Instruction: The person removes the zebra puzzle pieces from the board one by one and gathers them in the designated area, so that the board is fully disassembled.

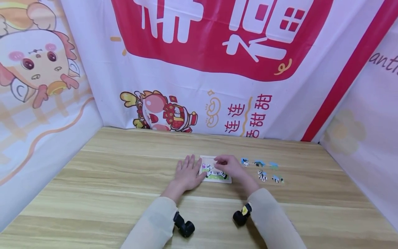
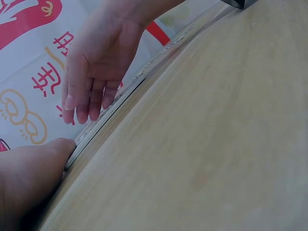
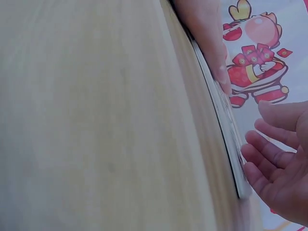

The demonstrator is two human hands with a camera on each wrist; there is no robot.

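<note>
A small jigsaw board (image 1: pixel 214 180) with a white rim and a zebra picture on green lies flat on the table. My left hand (image 1: pixel 187 174) rests palm down at its left side, fingers spread, with the thumb over the board's edge. Above the board's right part is my right hand (image 1: pixel 230 166), its fingers loosely bent. In the left wrist view, the fingers of the right hand (image 2: pixel 98 72) hang down close over the board with nothing held. Seen from the right wrist, the board (image 3: pixel 221 115) shows as a thin slab. The right hand covers part of the picture.
Several loose jigsaw pieces (image 1: pixel 262 175) with zebra stripes, blue and green lie on the wooden table (image 1: pixel 130 166) to the right of the board. A printed cloth (image 1: pixel 168 79) hangs behind the table, with more cloth along both sides.
</note>
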